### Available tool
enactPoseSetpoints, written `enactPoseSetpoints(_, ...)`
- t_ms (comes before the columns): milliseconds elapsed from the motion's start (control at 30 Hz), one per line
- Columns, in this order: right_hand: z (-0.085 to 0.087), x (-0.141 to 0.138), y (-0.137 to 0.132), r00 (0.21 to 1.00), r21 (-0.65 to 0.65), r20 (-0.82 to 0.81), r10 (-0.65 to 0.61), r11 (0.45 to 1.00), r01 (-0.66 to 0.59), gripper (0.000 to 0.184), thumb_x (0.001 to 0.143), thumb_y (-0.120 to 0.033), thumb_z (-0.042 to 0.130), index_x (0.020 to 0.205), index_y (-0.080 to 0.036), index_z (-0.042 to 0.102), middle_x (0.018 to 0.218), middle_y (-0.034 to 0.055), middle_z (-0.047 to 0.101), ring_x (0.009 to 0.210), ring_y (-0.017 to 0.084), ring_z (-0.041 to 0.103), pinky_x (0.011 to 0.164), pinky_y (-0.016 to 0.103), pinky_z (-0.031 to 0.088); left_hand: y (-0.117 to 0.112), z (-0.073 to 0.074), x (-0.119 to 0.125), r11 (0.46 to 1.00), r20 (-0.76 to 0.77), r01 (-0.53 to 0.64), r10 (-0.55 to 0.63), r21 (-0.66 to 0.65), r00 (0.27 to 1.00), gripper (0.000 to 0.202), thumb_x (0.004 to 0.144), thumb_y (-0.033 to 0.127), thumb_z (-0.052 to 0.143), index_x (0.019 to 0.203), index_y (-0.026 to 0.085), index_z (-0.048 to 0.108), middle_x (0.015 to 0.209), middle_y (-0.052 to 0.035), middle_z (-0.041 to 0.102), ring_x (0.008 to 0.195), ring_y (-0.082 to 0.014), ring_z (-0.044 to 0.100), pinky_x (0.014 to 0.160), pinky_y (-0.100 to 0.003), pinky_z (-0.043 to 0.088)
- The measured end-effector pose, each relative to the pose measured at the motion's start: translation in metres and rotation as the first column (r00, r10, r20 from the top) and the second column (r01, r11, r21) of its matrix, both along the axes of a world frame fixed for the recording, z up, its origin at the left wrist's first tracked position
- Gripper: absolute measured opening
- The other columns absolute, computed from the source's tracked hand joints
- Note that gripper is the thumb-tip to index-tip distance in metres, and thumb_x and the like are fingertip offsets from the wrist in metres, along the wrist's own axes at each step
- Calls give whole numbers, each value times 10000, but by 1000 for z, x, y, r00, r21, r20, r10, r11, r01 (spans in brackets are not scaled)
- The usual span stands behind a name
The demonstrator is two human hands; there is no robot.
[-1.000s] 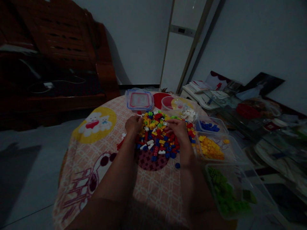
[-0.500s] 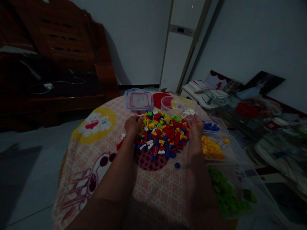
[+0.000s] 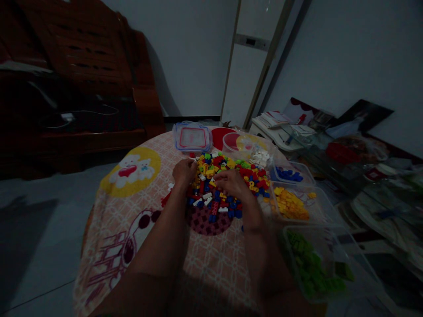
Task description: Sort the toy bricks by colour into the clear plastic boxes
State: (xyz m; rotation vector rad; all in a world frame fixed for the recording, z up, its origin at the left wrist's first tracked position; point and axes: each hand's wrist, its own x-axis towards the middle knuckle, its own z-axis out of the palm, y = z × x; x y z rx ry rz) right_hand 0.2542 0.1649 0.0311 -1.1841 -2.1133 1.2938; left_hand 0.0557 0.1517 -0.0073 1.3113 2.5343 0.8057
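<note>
A mixed pile of toy building bricks (image 3: 208,198) in red, yellow, blue, white and green lies on the patterned tablecloth (image 3: 211,264). At the pile's left edge is my left hand (image 3: 184,171), its fingers curled together; whatever they pinch is too small and dark to make out. My right hand (image 3: 235,184) reaches over the middle of the pile, fingers apart and pointing left, near a white brick. To the right stand clear boxes of sorted bricks: blue bricks (image 3: 289,175), yellow bricks (image 3: 292,204) and green bricks (image 3: 310,268). White bricks (image 3: 260,158) sit in a clear container behind the pile.
A clear lid with a blue and red rim (image 3: 192,137) lies at the table's far edge. Next to it is a round clear tub (image 3: 231,141). A cluttered glass side table (image 3: 310,154) stands on the right, and a wooden bench (image 3: 99,66) at the far left.
My right hand has moved left from beside the white and blue bricks' containers to over the pile's middle. My left hand stays almost in place at the pile's left edge.
</note>
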Motion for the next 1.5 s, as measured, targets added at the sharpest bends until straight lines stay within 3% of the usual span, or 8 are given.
enactPoseSetpoints(133, 2, -14, -14, 935, 245, 313, 164, 938, -246, 144, 769, -133, 713, 873, -200, 785, 805, 13, 753, 788, 161, 692, 719, 239, 483, 0, -1, 0, 1000, 7, 4, -4, 13, 1000, 433, 916, 411, 459, 1180, 236, 755, 1154, -91, 754, 1040, -267, 672, 812, -317, 477)
enactPoseSetpoints(300, 2, -26, -26, 795, 281, 581, 173, 874, -396, 94, 827, -257, 710, 845, -206, 788, 956, 88, 775, 978, 228, 698, 779, 276, 457, 0, -1, 0, 1000, 21, -2, 2, 11, 1000, 423, 908, 394, 471, 1179, 236, 755, 1156, -85, 752, 1037, -254, 667, 824, -309, 475)
enactPoseSetpoints(600, -3, -29, -24, 776, 297, 613, 146, 868, -398, 209, 906, -251, 578, 897, -169, 770, 1029, 140, 766, 995, 236, 702, 781, 285, 456, 0, 0, 0, 1000, 22, 5, -5, 3, 1000, 431, 913, 390, 466, 1192, 225, 749, 1167, -94, 747, 1047, -257, 668, 824, -310, 470)
enactPoseSetpoints(733, -6, -23, -16, 856, 271, 486, 177, 901, -340, 216, 899, -231, 575, 776, -149, 732, 865, 106, 759, 865, 195, 697, 729, 253, 450, -1, 3, 1, 1000, 28, 4, -4, 6, 1000, 435, 917, 399, 459, 1183, 218, 753, 1167, -94, 748, 1054, -262, 669, 824, -313, 471)
enactPoseSetpoints(867, -8, -15, -8, 954, 85, 245, 175, 976, -201, 218, 908, -236, 551, 726, -161, 646, 599, 7, 662, 553, 130, 623, 566, 215, 445, 0, 2, 1, 1000, 26, 0, 0, -7, 1000, 432, 918, 397, 463, 1185, 222, 754, 1159, -96, 751, 1060, -268, 669, 823, -316, 476)
enactPoseSetpoints(1133, -7, -2, 5, 992, -194, -101, -70, 980, 50, 140, 849, -193, 587, 710, -189, 571, 448, -50, 588, 368, 123, 568, 395, 187, 448, 0, 1, 0, 1000, 11, -3, 3, -4, 1000, 424, 916, 394, 463, 1165, 224, 762, 1157, -96, 750, 1041, -261, 672, 826, -314, 477)
enactPoseSetpoints(1333, -10, 21, 19, 878, -237, -362, -314, 942, 239, 131, 765, -260, 701, 756, -161, 614, 535, -22, 632, 430, 136, 631, 378, 186, 487, 0, 2, 1, 1000, 31, -7, 7, -15, 999, 424, 911, 385, 476, 1183, 215, 755, 1156, -96, 749, 1034, -257, 670, 821, -310, 470)
enactPoseSetpoints(1500, -22, 47, 46, 602, -316, -553, -576, 813, 488, 209, 766, -308, 726, 864, -162, 611, 653, 5, 667, 621, 177, 718, 555, 278, 625, 1, 0, 0, 1000, 22, -12, 12, -2, 1000, 420, 912, 383, 479, 1186, 222, 755, 1164, -91, 748, 1032, -253, 669, 822, -307, 473)
